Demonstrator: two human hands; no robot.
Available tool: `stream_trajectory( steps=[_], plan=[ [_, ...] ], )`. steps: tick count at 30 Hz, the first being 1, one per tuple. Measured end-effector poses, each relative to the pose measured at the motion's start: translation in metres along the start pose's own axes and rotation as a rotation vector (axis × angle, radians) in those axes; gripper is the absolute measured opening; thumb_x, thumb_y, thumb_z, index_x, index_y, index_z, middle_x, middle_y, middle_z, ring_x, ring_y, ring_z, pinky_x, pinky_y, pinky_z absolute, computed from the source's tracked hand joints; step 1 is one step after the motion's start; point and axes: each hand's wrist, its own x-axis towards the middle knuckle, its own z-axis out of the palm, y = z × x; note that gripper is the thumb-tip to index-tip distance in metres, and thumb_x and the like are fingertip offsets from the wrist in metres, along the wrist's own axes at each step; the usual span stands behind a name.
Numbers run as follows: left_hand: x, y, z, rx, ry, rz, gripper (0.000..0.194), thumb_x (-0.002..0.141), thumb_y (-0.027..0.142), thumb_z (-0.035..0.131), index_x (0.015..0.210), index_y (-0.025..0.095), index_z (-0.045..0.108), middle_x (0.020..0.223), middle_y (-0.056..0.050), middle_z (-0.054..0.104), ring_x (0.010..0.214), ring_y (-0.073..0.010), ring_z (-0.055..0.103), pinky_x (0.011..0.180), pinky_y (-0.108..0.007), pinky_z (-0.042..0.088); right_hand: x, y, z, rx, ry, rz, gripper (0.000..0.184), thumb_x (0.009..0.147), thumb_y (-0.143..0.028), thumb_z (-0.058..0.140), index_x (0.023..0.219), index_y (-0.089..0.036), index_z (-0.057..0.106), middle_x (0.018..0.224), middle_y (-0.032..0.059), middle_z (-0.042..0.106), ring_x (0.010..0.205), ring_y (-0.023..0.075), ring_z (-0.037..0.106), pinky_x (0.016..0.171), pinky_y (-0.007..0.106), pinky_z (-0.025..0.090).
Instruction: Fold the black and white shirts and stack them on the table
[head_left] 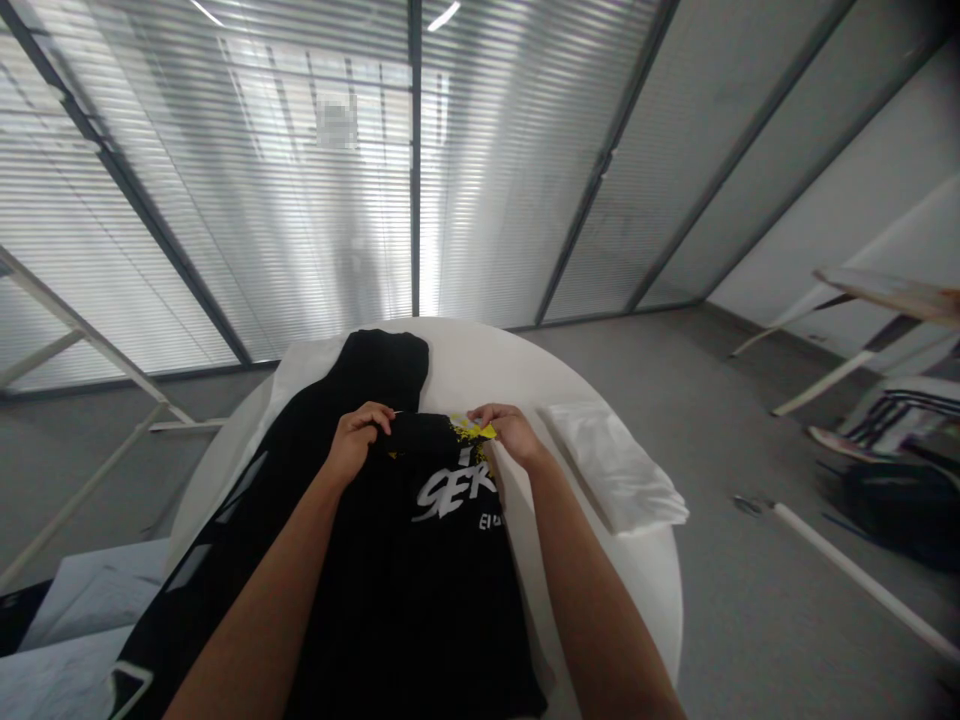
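Note:
A black T-shirt (420, 590) with white lettering and a yellow print lies partly folded on the round white table (480, 350). At the left end of its far folded edge, my left hand (360, 435) pinches the cloth. My right hand (506, 430) grips the yellow-printed right end of the same edge. Both hands hold that edge between thumb and fingers. Another black garment (352, 390) with pale marks stretches along the left side of the table, beside the T-shirt.
A folded white cloth or plastic packet (615, 465) lies at the table's right edge. On the floor to the right are a white pole (855, 570) and a dark bag (900, 505), below a wooden-topped table (892, 290). A white frame (97, 350) stands left, before blinds.

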Motion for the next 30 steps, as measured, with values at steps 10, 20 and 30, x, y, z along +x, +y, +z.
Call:
stream_trajectory(
  steps=[10, 20, 30],
  plan=[
    [0.001, 0.001, 0.008, 0.313, 0.072, -0.014, 0.033, 0.066, 0.013, 0.056, 0.094, 0.023, 0.069, 0.104, -0.004, 0.062, 0.107, -0.0229, 0.055, 0.103, -0.041, 0.037, 0.002, -0.010, 0.001, -0.439, 0.133, -0.051, 0.026, 0.067, -0.024, 0.060, 0.092, -0.020, 0.065, 0.100, 0.0037, 0.068, 0.098, 0.0203, 0.061, 0.091, 0.035, 0.043],
    [0.002, 0.004, 0.005, 0.659, 0.214, -0.129, 0.016, 0.073, 0.026, 0.059, 0.088, 0.021, 0.063, 0.089, -0.009, 0.062, 0.089, -0.0263, 0.059, 0.088, -0.042, 0.044, 0.003, 0.004, 0.020, -0.816, 0.175, 0.159, 0.038, 0.072, -0.045, 0.070, 0.098, -0.018, 0.067, 0.092, 0.0116, 0.070, 0.088, 0.0258, 0.064, 0.078, 0.033, 0.045],
    [0.004, 0.001, 0.007, 0.155, 0.008, -0.398, 0.045, 0.073, 0.045, 0.068, 0.109, 0.018, 0.065, 0.097, -0.010, 0.070, 0.090, -0.0257, 0.065, 0.084, -0.037, 0.046, 0.013, 0.009, 0.006, -0.580, 0.475, 0.029, 0.037, 0.069, -0.040, 0.066, 0.100, -0.020, 0.067, 0.085, 0.0030, 0.068, 0.079, 0.0197, 0.061, 0.076, 0.033, 0.047]
  ],
)
